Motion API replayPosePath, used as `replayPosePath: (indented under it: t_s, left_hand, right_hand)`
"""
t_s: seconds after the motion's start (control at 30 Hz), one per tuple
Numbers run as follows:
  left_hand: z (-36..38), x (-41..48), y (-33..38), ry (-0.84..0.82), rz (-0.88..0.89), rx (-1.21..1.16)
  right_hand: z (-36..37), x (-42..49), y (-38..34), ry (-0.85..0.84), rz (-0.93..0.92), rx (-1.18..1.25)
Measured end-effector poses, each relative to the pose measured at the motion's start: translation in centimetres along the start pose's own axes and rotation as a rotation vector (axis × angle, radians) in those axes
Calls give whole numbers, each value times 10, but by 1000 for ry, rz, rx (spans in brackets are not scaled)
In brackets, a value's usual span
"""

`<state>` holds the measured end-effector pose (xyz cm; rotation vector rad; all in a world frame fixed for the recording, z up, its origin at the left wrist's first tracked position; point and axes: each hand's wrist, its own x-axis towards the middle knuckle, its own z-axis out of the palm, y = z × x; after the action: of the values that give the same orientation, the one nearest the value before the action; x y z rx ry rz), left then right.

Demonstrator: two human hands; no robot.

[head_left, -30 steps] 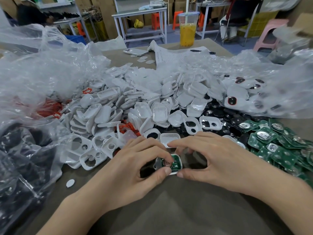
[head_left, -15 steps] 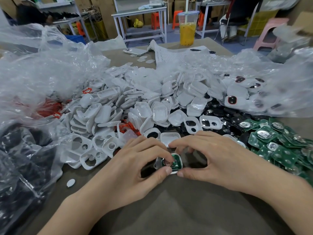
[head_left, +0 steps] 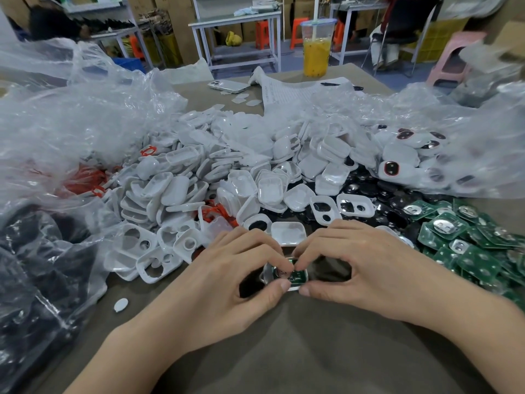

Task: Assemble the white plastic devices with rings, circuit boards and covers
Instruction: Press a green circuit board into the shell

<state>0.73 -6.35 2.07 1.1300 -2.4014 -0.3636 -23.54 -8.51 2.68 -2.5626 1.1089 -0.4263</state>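
1. Workpiece: white plastic device [head_left: 267, 275], lying low over the brown table [head_left: 312, 351] at frame centre, between both hands. A green circuit board [head_left: 296, 276] sits inside it, face up.
2. Left hand [head_left: 227, 280]: at 9 o'clock of the device. Thumb and forefinger are curled in and pinch its near and far edges; the other fingers are bent above it.
3. Right hand [head_left: 360, 268]: at 3 o'clock of the device. Thumb and forefinger are curled and pinch the right end, the fingertips almost meeting those of the left hand.
4. White covers [head_left: 227, 172]: a large loose heap from 10 to 1 o'clock, with some two-holed shells nearest the hands.
5. Spare circuit boards [head_left: 468, 237]: a green heap at 2 to 3 o'clock, just beside the right hand.
6. Black rings [head_left: 383, 194]: a dark spread at 1 o'clock, between the covers and the green heap.
7. Orange-red parts [head_left: 85, 177]: at 10 o'clock, partly under clear plastic.
8. Bag of black parts [head_left: 34, 265]: at 9 o'clock, on the table's left edge.
9. Finished devices [head_left: 403, 157]: at 1 o'clock, inside a clear bag.
10. Small white oval piece [head_left: 121, 304]: alone on the table at 8 o'clock.
11. Cup of orange drink [head_left: 316, 49], phone [head_left: 227, 86] and printed sheet [head_left: 298, 92]: at 12 o'clock, on the far end of the table.
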Motion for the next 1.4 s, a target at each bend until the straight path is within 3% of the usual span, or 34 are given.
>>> replayPosePath:
  t_s: [0.47,0.83,1.23,1.4]
  left_hand:
    - [-5,-1,-1,-28,-29,-5]
    - [-13,-2,-5,130,-53,-63]
    - [-15,2,5,-78,34,44]
    - [-15,0,0,25,21,22]
  right_hand:
    - [-2,1,-3,-6,22,21]
    - [-4,-1,-4,-17,30,2]
    - [3,0,-3,26,-29,-13]
    - [4,0,-2,47,-31,-5]
